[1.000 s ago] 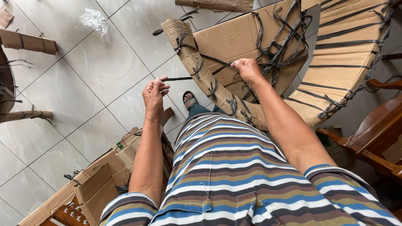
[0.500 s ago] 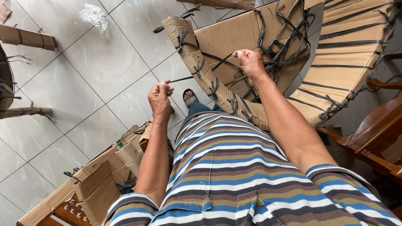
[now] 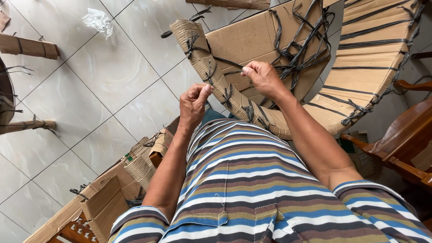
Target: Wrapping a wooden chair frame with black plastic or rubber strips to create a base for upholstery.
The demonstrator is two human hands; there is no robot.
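Pinching hard here: the left hand [image 3: 194, 104] has its fingers closed in a tight grip on the near end of a black strap [image 3: 223, 61], and the right hand [image 3: 263, 77] is closed on the same strap further along, though how much of it sits inside that fist is hard to tell. The strap runs across the cardboard-wrapped curved frame [image 3: 252, 40] in the middle of the scene, just beyond the striped shirt [image 3: 252, 180]. Far left on the tiled floor [image 3: 90, 90] lies a crumpled plastic scrap [image 3: 100, 20]; a wooden chair arm [image 3: 405, 135] sits to the right
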